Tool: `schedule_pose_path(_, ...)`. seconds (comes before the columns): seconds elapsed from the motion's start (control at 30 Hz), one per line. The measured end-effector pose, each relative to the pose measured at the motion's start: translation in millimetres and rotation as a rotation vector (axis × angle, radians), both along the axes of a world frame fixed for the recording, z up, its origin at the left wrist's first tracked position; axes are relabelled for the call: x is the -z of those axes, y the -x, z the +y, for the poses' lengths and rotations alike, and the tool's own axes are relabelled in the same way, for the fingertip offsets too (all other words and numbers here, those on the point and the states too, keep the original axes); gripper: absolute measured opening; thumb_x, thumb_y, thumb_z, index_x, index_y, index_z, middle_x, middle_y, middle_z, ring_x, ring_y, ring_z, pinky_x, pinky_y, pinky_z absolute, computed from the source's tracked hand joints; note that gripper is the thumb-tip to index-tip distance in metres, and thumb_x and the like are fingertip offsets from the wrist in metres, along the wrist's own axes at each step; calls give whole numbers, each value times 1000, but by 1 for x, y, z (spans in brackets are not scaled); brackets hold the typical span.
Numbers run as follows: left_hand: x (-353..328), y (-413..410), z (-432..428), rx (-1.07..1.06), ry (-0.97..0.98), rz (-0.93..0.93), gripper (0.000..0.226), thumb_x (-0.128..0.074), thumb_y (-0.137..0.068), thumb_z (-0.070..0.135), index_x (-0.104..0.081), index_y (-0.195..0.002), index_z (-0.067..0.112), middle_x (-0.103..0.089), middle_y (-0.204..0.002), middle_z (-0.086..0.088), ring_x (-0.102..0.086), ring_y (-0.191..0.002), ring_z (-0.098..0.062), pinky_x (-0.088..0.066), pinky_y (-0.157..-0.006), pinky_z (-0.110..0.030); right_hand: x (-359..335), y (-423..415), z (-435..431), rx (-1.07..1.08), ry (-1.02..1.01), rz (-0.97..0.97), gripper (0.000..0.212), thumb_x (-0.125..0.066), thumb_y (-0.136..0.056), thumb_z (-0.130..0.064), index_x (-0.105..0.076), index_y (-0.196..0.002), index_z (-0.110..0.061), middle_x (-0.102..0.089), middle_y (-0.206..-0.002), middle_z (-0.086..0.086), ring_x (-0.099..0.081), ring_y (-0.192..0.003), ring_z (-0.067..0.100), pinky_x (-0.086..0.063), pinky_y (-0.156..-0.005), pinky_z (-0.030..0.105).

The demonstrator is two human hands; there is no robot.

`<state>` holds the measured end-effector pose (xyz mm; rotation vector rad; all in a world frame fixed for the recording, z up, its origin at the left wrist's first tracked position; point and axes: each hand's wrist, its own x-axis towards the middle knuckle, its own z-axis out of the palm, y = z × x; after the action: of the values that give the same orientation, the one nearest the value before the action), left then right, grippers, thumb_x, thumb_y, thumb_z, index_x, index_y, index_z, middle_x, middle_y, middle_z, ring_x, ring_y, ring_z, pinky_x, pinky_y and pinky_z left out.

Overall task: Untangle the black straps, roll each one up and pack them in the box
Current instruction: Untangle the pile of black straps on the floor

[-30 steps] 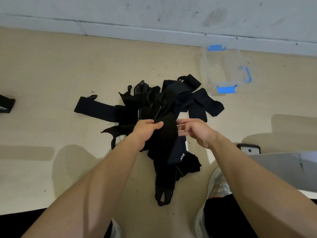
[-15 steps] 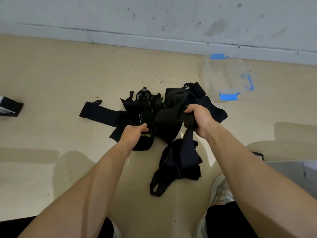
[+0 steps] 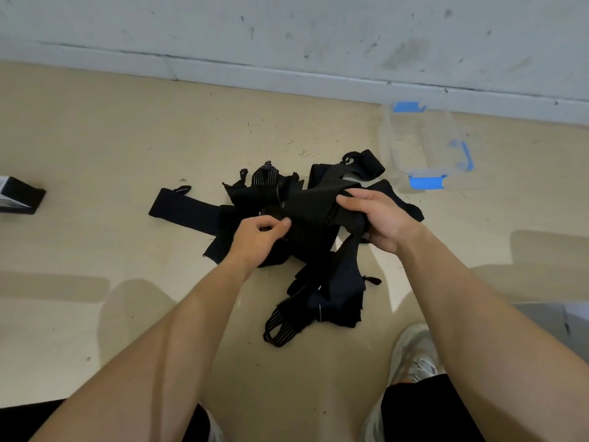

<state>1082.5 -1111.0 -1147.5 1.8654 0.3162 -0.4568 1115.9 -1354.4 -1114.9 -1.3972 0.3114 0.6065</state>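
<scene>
So, straps (image 3: 255,199): black tangle on the floor, left of the box and nearer the person.
Box (image 3: 427,181): clear with blue clips, near the wall's foot.
Left hand (image 3: 258,237): fingers curled, pinching strap fabric over the tangle, well left of the box.
Right hand (image 3: 382,218): gripping a wide strap (image 3: 312,212), just below-left of the box.
Wide strap: spans from hand to hand.
Shoe (image 3: 414,355): pale, well below the box.
Black block (image 3: 19,199): far left of the box.
</scene>
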Motion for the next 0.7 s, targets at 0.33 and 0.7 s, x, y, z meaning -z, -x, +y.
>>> schedule_pose_path(0.33, -15, -33, 4, -266, -85, 59, 29, -59, -103, 36, -76, -86, 20, -72, -100, -5, -68, -101, -25, -57, -95, -40, 28, 0, -11, -170, 449, -13, 14, -69, -95, -10, -81, -98, -18, -79, -97, 4, -74, -99, 23, -56, -100, 41)
schedule_pose_path(0.7, -7, -34, -13, -301, -143, 92, 32, -57, -105, 32, -77, -101, 7, -66, -90, -2, -63, -89, -19, -54, -93, -35, 26, -10, 3, -206, 1201, 3, 9, -62, -83, -21, -66, -89, -18, -65, -87, 6, -64, -81, 30, -48, -68, 33)
